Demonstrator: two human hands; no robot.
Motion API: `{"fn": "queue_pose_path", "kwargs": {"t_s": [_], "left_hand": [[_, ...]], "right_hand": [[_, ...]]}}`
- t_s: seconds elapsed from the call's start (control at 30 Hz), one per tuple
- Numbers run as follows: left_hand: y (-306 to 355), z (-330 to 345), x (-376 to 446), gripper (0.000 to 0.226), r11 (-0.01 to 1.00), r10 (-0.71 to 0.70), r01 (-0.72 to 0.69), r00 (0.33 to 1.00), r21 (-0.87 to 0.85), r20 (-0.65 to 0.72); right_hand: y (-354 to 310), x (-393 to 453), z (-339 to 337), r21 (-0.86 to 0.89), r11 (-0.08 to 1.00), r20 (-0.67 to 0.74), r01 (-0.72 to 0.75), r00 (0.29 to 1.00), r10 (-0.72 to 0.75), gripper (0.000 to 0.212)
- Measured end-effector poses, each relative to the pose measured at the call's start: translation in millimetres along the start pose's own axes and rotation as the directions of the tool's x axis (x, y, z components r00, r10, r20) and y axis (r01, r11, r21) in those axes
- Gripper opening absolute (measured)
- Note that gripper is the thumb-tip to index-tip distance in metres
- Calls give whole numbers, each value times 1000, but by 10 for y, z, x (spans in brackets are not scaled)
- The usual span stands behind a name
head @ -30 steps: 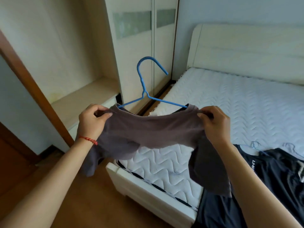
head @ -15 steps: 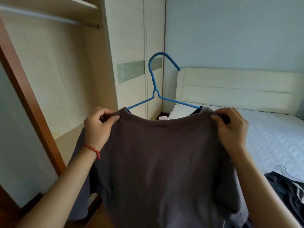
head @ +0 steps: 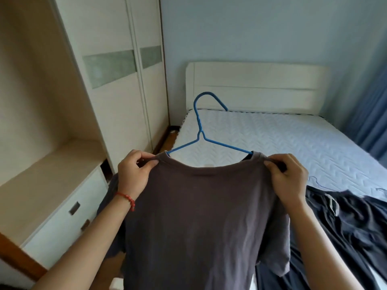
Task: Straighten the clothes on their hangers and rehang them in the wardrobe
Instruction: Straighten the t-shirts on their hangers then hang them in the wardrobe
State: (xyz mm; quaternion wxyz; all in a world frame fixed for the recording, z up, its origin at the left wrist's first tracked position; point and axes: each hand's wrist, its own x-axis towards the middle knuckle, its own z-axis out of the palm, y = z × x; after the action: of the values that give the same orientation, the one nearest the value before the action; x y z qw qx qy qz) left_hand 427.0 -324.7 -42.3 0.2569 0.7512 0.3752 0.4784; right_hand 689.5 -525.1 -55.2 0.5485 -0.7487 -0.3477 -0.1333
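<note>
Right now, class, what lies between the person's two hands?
In the head view, the brown T-shirt's neckline spans left hand to right hand, blue hanger rising above.

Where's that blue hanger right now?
In the head view, centre frame: the blue hanger sits inside the grey T-shirt, held up by the left hand and right hand, its hook in front of the bed.

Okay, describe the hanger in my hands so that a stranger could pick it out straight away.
Start at the white bed, then look in front of it at the grey-brown cotton T-shirt held up by its shoulders. The thin blue wire hanger rises from its neckline, the only hanger with its hook upright.
</note>
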Motion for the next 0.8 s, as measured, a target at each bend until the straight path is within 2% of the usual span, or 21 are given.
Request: {"fn": "queue_pose_path", "kwargs": {"t_s": [0.13, 0.3, 0.57, 0.7, 0.8], "left_hand": [[-197, 766, 278, 5, 997, -59, 56, 996, 45, 62], [-451, 1856, 679, 7, 988, -112, 96, 984, 117, 136], [-1303, 3421, 1163, 10, 961, -205, 148, 947, 232, 248], [-1966, 4020, 1114, 15, 924, -215, 118, 947, 363, 240], [-2407, 4352, 796, 30, 860, -345, 158, 880, 485, 326]], "right_hand": [[625, 451, 307, 1, 998, 41, -69, 997, 69, 8], [1514, 940, 621, -23, 974, 87, -226, 970, 228, 9], [2865, 1276, 1403, -157, 891, 143, -427, 882, 448, 6], [3523, 1148, 1952, -286, 854, 230, -435, 834, 502, 20], [3929, 928, 2163, -394, 806, 330, -442, 750, 573, 35]]}}
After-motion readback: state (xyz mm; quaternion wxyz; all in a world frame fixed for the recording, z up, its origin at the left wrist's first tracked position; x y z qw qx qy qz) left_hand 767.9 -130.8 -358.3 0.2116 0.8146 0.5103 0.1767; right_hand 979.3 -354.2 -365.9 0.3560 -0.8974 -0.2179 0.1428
